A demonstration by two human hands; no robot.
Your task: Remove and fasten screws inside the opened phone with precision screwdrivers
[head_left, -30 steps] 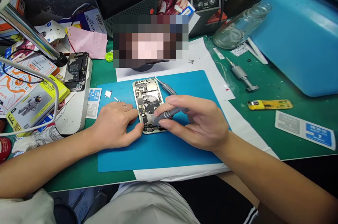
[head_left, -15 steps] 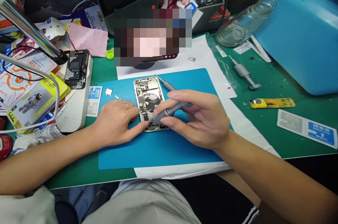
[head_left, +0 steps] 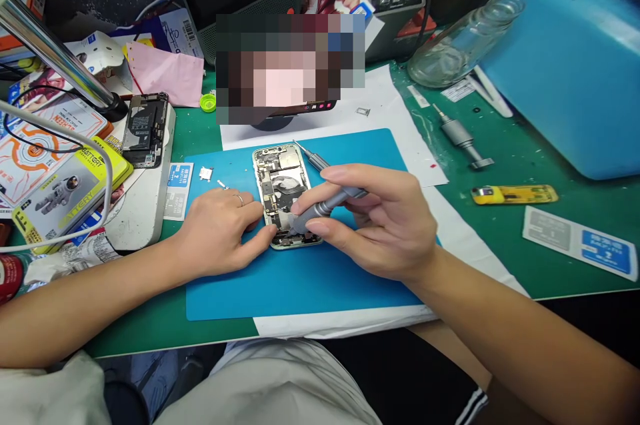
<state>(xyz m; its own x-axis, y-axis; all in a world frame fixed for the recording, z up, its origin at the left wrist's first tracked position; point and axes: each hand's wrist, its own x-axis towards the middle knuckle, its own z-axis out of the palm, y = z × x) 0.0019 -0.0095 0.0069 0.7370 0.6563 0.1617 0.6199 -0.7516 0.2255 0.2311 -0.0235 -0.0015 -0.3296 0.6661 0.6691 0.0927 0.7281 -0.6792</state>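
Note:
An opened smartphone (head_left: 287, 190), its inner parts bare, lies on the blue mat (head_left: 240, 295). My left hand (head_left: 220, 231) rests at its left edge, fingers curled against the side and thumb at the lower left corner, steadying it. In my right hand (head_left: 387, 225) is a grey screwdriver (head_left: 325, 205), slanting down to the phone's lower end; the tip is hard to make out. Another slim grey tool (head_left: 316, 159) points up beside the phone's upper right edge, its rear end hidden behind my right hand.
Small metal parts (head_left: 205, 173) lie left of the phone. On the right are another screwdriver (head_left: 459, 137), a yellow tool (head_left: 515, 195), a wipe packet (head_left: 580, 245) and a glass jar (head_left: 465, 45). Another opened phone (head_left: 146, 130) and boxes crowd the left. Behind stands a blurred-out screen (head_left: 285, 78).
The screwdriver in my right hand has tilted slightly, its lower end coming down at the phone's bottom. My left thumb has drawn back a little toward the phone's edge.

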